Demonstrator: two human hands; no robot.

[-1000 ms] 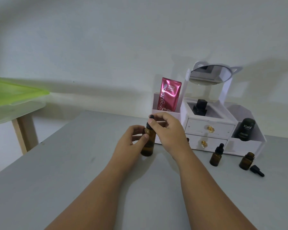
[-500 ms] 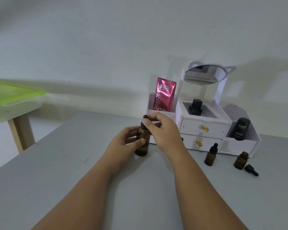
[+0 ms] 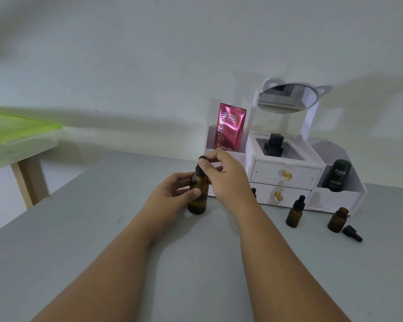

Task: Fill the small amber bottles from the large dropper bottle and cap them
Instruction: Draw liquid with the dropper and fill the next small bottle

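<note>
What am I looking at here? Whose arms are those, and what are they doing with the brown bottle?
The camera sits on a person's head, so you see their own two arms reaching out. The left hand holds the big brown bottle steady on the grey table. The right hand pinches its black dropper top. To the right stand a small capped bottle, a small open bottle and a loose black cap. Behind them is a white organizer with a mirror.

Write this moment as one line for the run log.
left hand: holds large dropper bottle on table | right hand: pinches dropper cap | open small bottle: waiting
</note>
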